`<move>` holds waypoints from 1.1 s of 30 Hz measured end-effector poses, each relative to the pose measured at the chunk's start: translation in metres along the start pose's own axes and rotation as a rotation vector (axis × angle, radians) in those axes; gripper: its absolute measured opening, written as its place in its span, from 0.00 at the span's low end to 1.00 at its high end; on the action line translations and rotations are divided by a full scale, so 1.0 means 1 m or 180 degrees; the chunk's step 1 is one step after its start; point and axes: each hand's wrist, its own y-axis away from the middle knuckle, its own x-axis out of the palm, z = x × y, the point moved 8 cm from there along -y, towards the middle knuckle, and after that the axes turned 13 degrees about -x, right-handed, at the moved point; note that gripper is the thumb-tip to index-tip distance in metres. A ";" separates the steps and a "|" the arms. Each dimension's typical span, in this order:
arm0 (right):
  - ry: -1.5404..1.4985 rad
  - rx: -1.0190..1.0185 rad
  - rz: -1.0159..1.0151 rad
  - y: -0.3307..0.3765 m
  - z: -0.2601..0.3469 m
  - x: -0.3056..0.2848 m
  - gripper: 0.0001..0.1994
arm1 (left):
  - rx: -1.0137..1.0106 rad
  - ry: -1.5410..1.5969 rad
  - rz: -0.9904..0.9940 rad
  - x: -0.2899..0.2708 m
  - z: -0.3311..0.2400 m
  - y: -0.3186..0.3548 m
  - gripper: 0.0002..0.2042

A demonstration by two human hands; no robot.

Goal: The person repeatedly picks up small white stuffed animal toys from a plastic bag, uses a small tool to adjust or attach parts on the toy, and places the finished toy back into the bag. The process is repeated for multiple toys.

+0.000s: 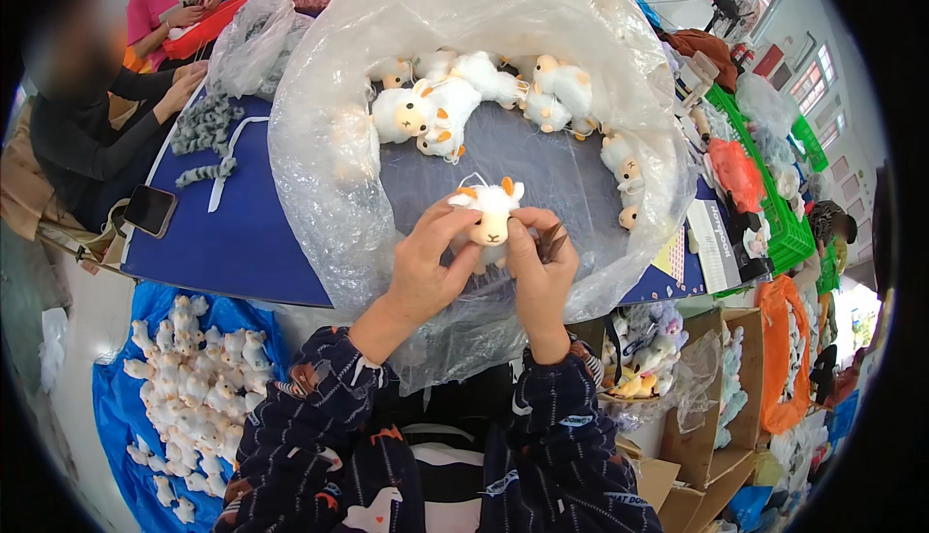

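Between my two hands is a white plush goat (493, 214) with orange horns, a cream face and a thin white loop at its head. The fingers of my left hand (431, 252) grip it from the left side. My right hand (542, 267) pinches its cheek from the right, with something dark and thin between the fingers that I cannot make out. The toy's lower body is mostly hidden by the hands. Beyond it, several similar plush goats (450, 112) lie inside a large clear plastic bag (324, 161) spread open on the blue table (247, 243).
A blue bag (116, 417) full of white plush toys is on the floor at left. A phone (151, 211) and grey fluffy strips (203, 132) lie on the table's left. Co-workers sit at far left. Green crates (789, 233) and cardboard boxes (745, 340) stand at right.
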 end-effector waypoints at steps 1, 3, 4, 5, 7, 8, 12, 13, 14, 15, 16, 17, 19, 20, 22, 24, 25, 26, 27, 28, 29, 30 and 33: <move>-0.0445 0.0316 -0.0087 0.002 -0.008 0.000 0.07 | 0.0068 0.0000 -0.0008 0.000 -0.004 -0.001 0.21; -0.0482 0.0576 0.0035 0.000 -0.014 -0.002 0.10 | 0.0028 0.0052 0.0036 0.000 -0.007 -0.003 0.19; -0.0522 0.0751 0.0028 0.001 -0.015 -0.003 0.10 | 0.0007 0.0078 0.0059 0.001 -0.008 -0.004 0.19; -0.0559 0.0927 0.0029 0.001 -0.016 -0.002 0.10 | -0.0008 0.0135 0.0037 0.001 -0.008 -0.005 0.19; -0.0718 0.1087 0.0021 0.000 -0.019 0.001 0.10 | -0.0040 0.0246 -0.0009 0.001 -0.008 -0.007 0.18; -0.0799 0.1169 0.0007 0.000 -0.021 0.003 0.10 | -0.0070 0.0211 0.0008 0.001 -0.008 -0.007 0.18; -0.0759 0.1462 -0.0058 -0.002 -0.028 0.006 0.10 | -0.0438 0.0273 0.0081 0.003 0.002 -0.008 0.16; -0.0693 0.1485 0.0003 -0.007 -0.031 0.005 0.10 | -0.0591 0.0341 0.0102 0.004 0.007 -0.009 0.16; -0.0635 0.1528 0.0065 -0.008 -0.034 0.006 0.11 | -0.0747 0.0567 0.0269 0.006 0.014 -0.012 0.17; -0.0565 0.1495 0.0059 -0.013 -0.034 0.004 0.12 | -0.0893 0.0807 0.0460 0.009 0.021 -0.021 0.17; -0.0493 0.1462 0.0051 -0.017 -0.033 0.002 0.12 | -0.1039 0.1048 0.0653 0.013 0.025 -0.025 0.18; -0.0442 0.1420 0.0076 -0.021 -0.033 0.003 0.13 | -0.1125 0.1132 0.0673 0.013 0.028 -0.026 0.19; 0.0084 0.0988 0.0287 -0.022 -0.028 0.000 0.15 | -0.1295 0.1303 0.0720 0.012 0.032 -0.027 0.22; 0.0541 0.0611 0.0437 -0.023 -0.023 -0.001 0.15 | -0.1373 0.1416 0.0687 0.009 0.037 -0.029 0.23; 0.1264 -0.0140 0.0778 -0.016 -0.004 0.005 0.15 | -0.1528 0.1638 0.0614 0.003 0.046 -0.032 0.24; 0.1840 -0.0876 0.1168 -0.002 0.016 0.015 0.15 | -0.1801 0.1652 0.0629 0.005 0.050 -0.029 0.24; 0.1900 -0.0978 0.1115 -0.002 0.016 0.015 0.14 | -0.1938 0.1656 0.0629 0.005 0.053 -0.027 0.25; 0.1961 -0.1064 0.1036 -0.002 0.017 0.014 0.13 | -0.1905 0.1588 0.0481 0.003 0.055 -0.027 0.24; 0.2019 -0.1150 0.0960 -0.001 0.017 0.014 0.12 | -0.1871 0.1518 0.0329 0.002 0.060 -0.026 0.24; 0.2091 -0.1280 0.0954 -0.001 0.019 0.016 0.10 | -0.1837 0.1447 0.0175 -0.001 0.062 -0.025 0.24; 0.2039 -0.1213 0.0975 -0.004 0.016 0.016 0.09 | -0.1566 0.0923 0.0084 -0.006 0.054 -0.025 0.23; 0.1987 -0.1146 0.0996 -0.006 0.014 0.015 0.08 | -0.1289 0.0403 -0.0006 -0.013 0.045 -0.024 0.22; 0.1809 -0.0841 0.0904 -0.011 0.007 0.012 0.07 | -0.0076 -0.0573 -0.0290 -0.027 0.003 -0.015 0.18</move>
